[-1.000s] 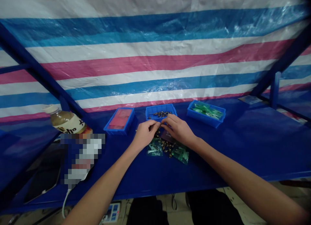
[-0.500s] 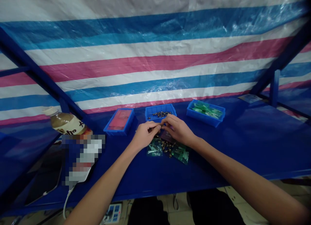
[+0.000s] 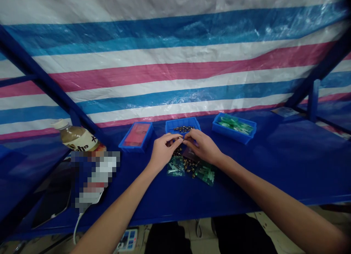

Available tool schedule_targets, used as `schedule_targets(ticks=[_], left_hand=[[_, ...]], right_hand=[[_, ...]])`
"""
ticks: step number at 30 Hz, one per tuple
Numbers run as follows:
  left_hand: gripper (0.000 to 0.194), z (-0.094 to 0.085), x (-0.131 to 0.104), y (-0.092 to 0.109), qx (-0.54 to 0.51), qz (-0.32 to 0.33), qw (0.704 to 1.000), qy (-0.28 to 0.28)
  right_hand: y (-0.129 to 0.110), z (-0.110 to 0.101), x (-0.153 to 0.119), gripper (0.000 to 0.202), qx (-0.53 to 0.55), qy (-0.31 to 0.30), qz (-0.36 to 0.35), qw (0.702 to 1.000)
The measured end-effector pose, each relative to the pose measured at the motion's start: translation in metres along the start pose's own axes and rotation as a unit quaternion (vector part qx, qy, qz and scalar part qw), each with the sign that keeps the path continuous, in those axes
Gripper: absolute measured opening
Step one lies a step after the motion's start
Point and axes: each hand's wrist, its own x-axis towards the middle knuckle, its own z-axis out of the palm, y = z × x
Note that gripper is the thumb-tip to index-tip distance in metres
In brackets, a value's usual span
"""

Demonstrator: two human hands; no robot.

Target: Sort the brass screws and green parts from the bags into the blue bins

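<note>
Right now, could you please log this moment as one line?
left hand: curled, contents unclear | right hand: close beside it, contents unclear | nearby: metal pieces, green bags | behind: middle blue tray with more pieces

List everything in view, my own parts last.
Table: one, blue, centre
Striped sheet: one, multicoloured, behind
Frame bars: several, blue, sides
Trays: three, blue, back
Flat packets: uncountable, red, left tray
Metal pieces: many, brassy, middle tray, table
Green packets: two, green, table; others, right tray
Dark packet: one, reddish, by right hand
Card: one, pale, back right
Bottle: one, amber, left
Pixelated item: one, mostly white, left
Flat device: one, black, left
Cable: one, white, left
Power strip: one, white and blue, below table
Legs: two, black clothing, bottom
Left hand: one, bare, centre
Right hand: one, bare, centre
</note>
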Motion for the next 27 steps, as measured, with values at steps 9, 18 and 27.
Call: schedule_targets(ticks=[9,18,27], left_hand=[[0.025,0.001,-0.001,-0.004,-0.013,0.038,0.999,-0.009],[0.022,0.002,-0.001,-0.003,0.152,0.087,0.984,0.002],[0.022,-0.004,-0.001,-0.003,0.218,0.077,0.971,0.057]], right_hand=[[-0.008,0.0,0.001,0.018,0.064,0.009,0.025,0.998],[0.022,-0.005,0.006,0.012,-0.132,0.144,0.079,0.977],[0.005,0.002,0.0,0.026,-0.208,-0.07,0.024,0.975]])
